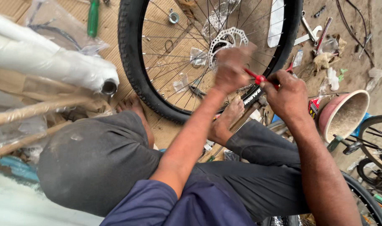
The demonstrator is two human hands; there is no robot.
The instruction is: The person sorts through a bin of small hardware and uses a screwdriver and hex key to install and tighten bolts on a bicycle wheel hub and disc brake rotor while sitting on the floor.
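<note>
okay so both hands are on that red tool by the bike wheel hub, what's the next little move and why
Probably a short turn of the red-handled tool with the right hand, while the left hand steadies the hub by the disc rotor: both hands already grip there, and the wheel lies flat on the mat.

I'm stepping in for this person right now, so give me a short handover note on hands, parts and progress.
Left hand: closed at the hub of the black-tyred spoked bicycle wheel, beside the silver toothed brake disc.
Right hand: gripping a red-handled tool pointed toward the hub.
The wheel stands on the ground between the person's feet.
Done: disc sits on the hub.
Left: whether it is fastened can't be told.
</note>
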